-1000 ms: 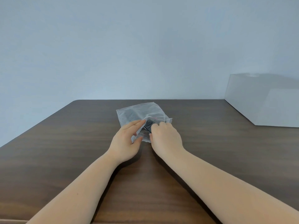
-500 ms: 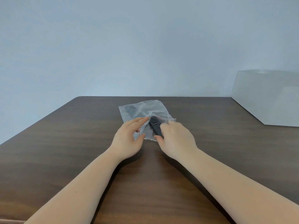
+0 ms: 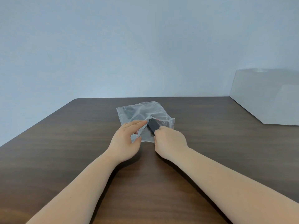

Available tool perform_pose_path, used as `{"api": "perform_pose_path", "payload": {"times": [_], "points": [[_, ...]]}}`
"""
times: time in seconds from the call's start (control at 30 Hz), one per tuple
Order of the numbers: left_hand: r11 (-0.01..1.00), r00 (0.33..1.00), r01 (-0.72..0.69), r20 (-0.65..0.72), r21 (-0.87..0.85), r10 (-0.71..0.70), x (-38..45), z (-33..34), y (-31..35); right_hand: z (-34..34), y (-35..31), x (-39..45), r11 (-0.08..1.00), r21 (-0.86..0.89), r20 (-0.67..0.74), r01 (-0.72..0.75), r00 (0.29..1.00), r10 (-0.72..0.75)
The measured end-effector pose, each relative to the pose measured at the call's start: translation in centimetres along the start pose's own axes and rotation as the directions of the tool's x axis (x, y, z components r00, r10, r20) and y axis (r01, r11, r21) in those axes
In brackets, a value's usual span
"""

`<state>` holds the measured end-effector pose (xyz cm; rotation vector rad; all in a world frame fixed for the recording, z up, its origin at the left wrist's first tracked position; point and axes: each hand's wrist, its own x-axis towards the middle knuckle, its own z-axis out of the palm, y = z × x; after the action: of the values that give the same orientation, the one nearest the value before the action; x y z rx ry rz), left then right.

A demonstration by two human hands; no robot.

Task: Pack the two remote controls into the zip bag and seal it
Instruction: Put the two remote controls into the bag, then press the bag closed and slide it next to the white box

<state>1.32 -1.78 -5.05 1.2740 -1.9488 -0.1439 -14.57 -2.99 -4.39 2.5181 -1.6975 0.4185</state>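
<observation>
A second ago both hands were bunched over the bag's mouth and almost nothing of the remote showed; now the right hand (image 3: 169,139) sits nearer and to the right, its fingers clenched around the near end of a dark remote control (image 3: 153,125), whose far end points into the opening of the zip bag (image 3: 142,110). The left hand (image 3: 127,139) has spread, fingers extended over the top film at the left of the mouth and thumb under the near edge, pinching the plastic so the opening stays raised. I judge the insertion is under way but not finished, and the seal, marked by a thin red line, is still open. How far the remote's tip is inside is hard to say, since the crumpled film blurs it. A dark shape at the bag's far left may be the other remote, but it is too faint to confirm. The bag lies mid-table (image 3: 64,159); a pale box (image 3: 267,97) at far right is cut off.
</observation>
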Motion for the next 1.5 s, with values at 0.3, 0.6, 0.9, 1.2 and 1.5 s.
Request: {"api": "perform_pose_path", "payload": {"times": [0.3,0.6,0.9,1.2,1.5], "points": [[1.000,1.000,0.005,0.009,-0.009,-0.005,0.2,0.1,-0.3,1.0,0.2,3.5,0.996,-0.068,0.197,-0.065,0.977,0.077],[0.999,0.989,0.031,0.148,-0.017,-0.028,0.0,0.1,-0.9,0.9,1.4,3.9,0.996,0.086,0.140,-0.039,0.990,0.026],[0.982,0.985,0.163,0.037,0.094,-0.167,0.3,-1.4,-0.7,-2.1,6.0,3.1,0.906,0.404,-0.165,-0.131,0.963,0.212],[0.977,0.984,0.178,0.006,0.120,-0.180,0.3,-2.7,-1.8,-2.3,7.2,1.6,0.751,0.638,0.235,-0.168,0.972,0.018],[0.958,0.928,0.275,-0.238,-0.081,-0.286,0.6,-3.6,-1.7,-4.0,7.4,1.9,0.950,0.313,0.066,0.001,0.998,-0.023]]}}
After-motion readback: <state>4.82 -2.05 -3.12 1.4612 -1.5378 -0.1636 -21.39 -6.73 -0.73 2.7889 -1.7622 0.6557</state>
